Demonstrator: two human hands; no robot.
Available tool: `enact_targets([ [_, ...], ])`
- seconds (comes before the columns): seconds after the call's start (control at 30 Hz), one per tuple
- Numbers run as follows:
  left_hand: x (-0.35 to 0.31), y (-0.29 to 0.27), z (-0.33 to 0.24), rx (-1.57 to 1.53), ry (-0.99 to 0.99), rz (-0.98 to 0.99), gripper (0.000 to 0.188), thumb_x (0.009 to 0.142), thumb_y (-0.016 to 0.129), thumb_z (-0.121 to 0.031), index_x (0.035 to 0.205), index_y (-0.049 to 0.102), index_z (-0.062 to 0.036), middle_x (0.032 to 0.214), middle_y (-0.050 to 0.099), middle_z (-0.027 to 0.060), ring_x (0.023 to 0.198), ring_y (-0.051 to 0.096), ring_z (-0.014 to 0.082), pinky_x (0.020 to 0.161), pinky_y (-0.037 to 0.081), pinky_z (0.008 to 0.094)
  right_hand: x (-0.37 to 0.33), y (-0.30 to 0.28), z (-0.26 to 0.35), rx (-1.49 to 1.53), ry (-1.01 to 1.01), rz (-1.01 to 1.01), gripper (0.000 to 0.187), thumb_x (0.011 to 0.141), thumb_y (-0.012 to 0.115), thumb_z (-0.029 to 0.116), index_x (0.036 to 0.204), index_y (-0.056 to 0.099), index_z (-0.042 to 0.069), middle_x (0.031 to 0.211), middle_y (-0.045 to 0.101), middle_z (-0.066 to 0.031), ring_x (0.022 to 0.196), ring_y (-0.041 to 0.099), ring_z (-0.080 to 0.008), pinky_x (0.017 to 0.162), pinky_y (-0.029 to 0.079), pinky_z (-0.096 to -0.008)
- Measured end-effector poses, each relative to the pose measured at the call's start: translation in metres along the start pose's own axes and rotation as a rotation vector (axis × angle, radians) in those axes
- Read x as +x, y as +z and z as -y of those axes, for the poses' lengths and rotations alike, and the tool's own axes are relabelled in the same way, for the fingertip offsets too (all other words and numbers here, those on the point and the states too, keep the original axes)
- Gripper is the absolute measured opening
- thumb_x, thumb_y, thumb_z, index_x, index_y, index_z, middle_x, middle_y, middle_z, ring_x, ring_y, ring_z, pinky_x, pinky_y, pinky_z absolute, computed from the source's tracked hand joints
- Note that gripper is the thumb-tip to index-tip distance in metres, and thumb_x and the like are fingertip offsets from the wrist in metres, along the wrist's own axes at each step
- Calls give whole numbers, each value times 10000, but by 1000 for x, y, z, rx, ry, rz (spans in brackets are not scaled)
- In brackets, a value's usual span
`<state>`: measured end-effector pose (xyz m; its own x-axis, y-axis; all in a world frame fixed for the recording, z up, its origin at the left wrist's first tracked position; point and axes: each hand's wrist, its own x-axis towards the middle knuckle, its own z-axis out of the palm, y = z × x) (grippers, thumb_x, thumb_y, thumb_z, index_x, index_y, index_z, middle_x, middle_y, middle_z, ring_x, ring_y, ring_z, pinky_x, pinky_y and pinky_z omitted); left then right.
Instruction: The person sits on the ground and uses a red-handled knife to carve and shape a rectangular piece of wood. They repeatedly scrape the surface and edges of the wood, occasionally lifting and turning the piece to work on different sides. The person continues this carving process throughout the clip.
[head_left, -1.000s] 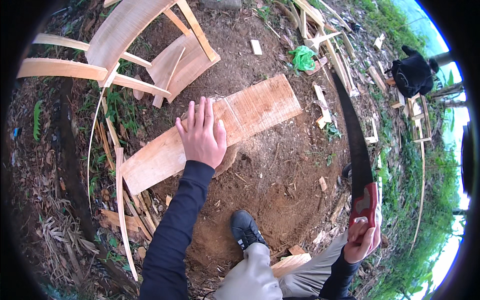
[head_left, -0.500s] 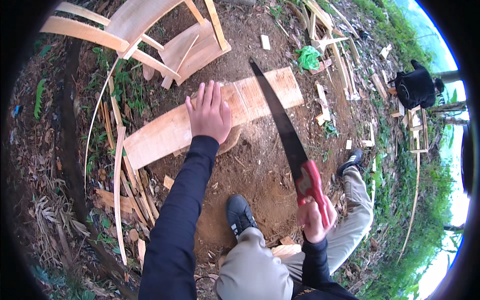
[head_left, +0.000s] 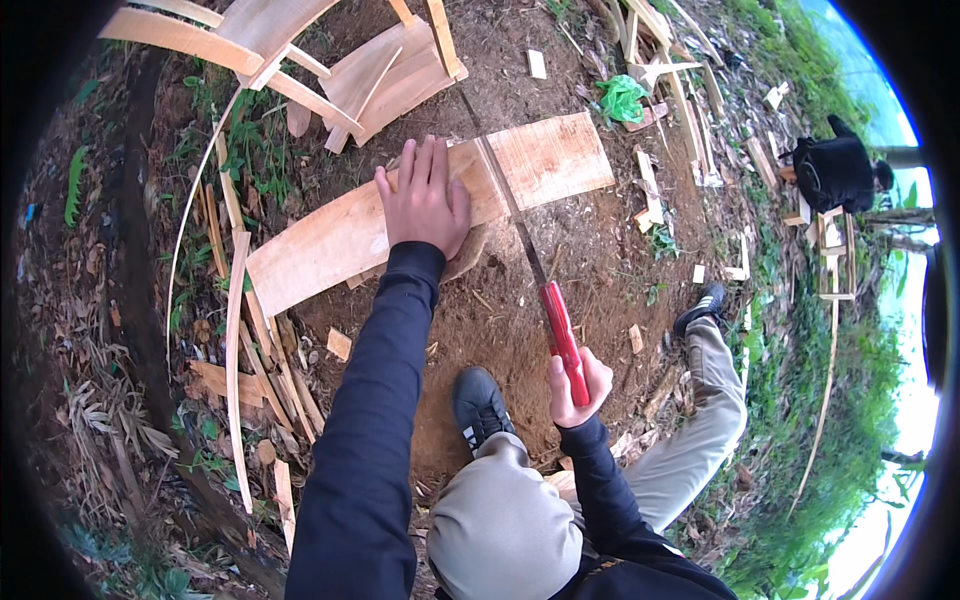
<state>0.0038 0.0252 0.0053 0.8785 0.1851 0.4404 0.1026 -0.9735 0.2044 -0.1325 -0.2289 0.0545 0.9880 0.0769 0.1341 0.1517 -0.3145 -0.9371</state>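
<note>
A pale wooden board (head_left: 325, 250) lies across a round wood block (head_left: 466, 258) on the dirt, a line crossing it right of the middle. My left hand (head_left: 428, 200) presses flat on the board, fingers stretched out, just left of that line. In my right hand (head_left: 578, 388) is the red handle of a handsaw (head_left: 563, 335), fingers wrapped round it. The saw's dark blade stands edge-on over the board along the line and reaches past its far side. Whether the teeth have entered the wood I cannot tell.
A wooden chair-like frame (head_left: 400, 80) stands at the far left. Long thin strips (head_left: 237, 370) lie at the left. A green plastic bag (head_left: 622, 100) and scrap wood are at the far right. Another person in black (head_left: 835, 178) is bent over near a small wooden frame (head_left: 836, 255).
My right hand has moved left with the handsaw. The blade has turned from showing its flat side to edge-on and now lies along the board's line. My left hand stays on the board.
</note>
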Motion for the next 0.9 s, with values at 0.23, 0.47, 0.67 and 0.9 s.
enact_targets([
  [0.23, -1, -1, 1, -2, 4, -6, 535, 934, 547, -293, 1412, 520, -55, 1448, 527, 129, 1397, 422, 312, 1107, 250, 628, 3, 8, -2, -32, -4, 14, 251, 856, 712, 160, 695, 554, 50, 499, 475, -44, 413, 504, -194, 459, 392, -316],
  [0.47, -2, -2, 1, -3, 10, -14, 543, 932, 555, -310, 1411, 522, -57, 1448, 529, 122, 1392, 427, 304, 1099, 258, 629, 5, 12, -9, -43, -35, 56, 288, 874, 697, 171, 668, 531, 56, 495, 455, -53, 405, 488, -207, 451, 373, -326],
  [0.67, 0, 0, 2, 9, 12, -11, 549, 929, 564, -328, 1404, 529, -56, 1445, 534, 119, 1386, 434, 301, 1094, 264, 629, 18, 20, -1, 34, 86, 69, 295, 886, 700, 183, 671, 552, 46, 492, 454, -42, 400, 460, -157, 444, 362, -316],
  [0.9, -2, 1, 2, 25, 13, -24, 541, 932, 560, -334, 1398, 534, -60, 1439, 538, 114, 1383, 436, 301, 1093, 268, 630, 13, 26, 0, -35, -32, 34, 206, 872, 700, 124, 723, 591, 34, 498, 479, -49, 401, 498, -160, 443, 385, -309],
])
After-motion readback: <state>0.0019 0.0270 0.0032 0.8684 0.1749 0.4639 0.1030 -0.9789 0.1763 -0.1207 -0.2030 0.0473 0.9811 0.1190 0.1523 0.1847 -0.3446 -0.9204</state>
